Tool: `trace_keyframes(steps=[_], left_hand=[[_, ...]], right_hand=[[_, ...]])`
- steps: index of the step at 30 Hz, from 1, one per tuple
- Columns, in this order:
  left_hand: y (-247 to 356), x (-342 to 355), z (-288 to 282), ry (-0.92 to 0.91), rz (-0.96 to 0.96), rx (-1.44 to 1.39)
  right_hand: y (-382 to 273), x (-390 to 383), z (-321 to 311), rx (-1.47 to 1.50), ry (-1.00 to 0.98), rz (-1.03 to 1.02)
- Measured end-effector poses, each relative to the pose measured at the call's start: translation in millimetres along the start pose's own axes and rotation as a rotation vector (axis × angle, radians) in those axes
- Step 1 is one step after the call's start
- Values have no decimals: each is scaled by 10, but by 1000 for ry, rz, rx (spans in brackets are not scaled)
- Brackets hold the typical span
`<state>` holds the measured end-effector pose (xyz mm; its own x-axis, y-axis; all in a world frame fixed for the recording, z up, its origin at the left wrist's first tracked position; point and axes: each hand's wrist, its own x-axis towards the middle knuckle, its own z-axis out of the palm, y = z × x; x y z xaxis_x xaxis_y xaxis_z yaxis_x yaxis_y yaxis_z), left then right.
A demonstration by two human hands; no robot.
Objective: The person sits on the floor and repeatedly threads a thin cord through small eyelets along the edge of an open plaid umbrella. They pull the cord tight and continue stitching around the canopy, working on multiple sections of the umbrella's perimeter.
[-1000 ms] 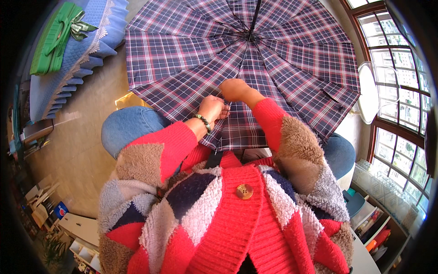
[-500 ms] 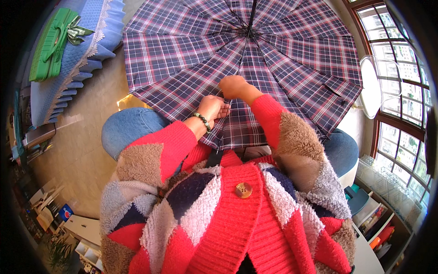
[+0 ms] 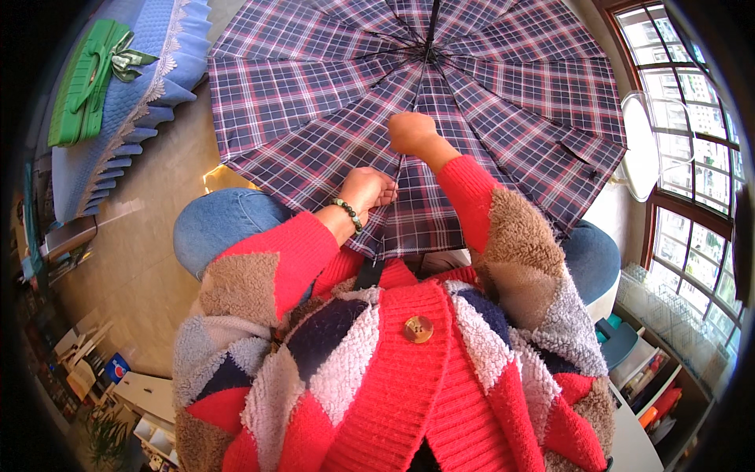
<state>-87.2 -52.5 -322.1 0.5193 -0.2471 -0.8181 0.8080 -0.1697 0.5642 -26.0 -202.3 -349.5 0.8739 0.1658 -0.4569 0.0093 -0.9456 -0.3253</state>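
Observation:
An opened plaid umbrella in navy, red and white lies across my lap, its ribbed inside facing me. The black shaft rises from the hub at the far side. At the near panels, my left hand, with a dark beaded bracelet on its wrist, is closed with fingertips pinching the umbrella at a rib. My right hand is closed in a fist above the cloth, farther out and slightly right of the left. Whatever it may hold is hidden by its fingers.
Over at the far left, a green case with a ribbon rests on a blue quilted cover. A white oval object stands by the window on the right. Drawers with assorted items are at lower right.
My right hand has moved up and slightly right, away from the left hand, and stays closed. My left hand has hardly moved, still at the same rib.

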Motion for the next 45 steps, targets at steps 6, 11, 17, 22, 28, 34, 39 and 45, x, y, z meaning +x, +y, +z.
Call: trace_keyframes(steps=[6,11,17,22,28,34,39,45], left_hand=[[-23,31,-22,-20,13,66],[-8,26,-6,-17,6,71],[-11,46,-6,-11,6,66],[-1,73,-26,-29,-9,70],[63,126,-60,-66,-78,106],[117,212,-94,-163,-115,276],[120,251,-96,-160,-117,372],[106,282,-72,-163,-78,420]], right_hand=[[-45,5,32,-33,-86,75],[-110,30,76,-42,-189,95],[-153,41,129,10,-258,128],[-141,32,155,77,-223,106],[-17,109,215,219,-1,48],[-10,34,81,701,165,-122],[-133,-218,-342,1235,177,-186],[-250,-493,-761,1445,287,-421]])
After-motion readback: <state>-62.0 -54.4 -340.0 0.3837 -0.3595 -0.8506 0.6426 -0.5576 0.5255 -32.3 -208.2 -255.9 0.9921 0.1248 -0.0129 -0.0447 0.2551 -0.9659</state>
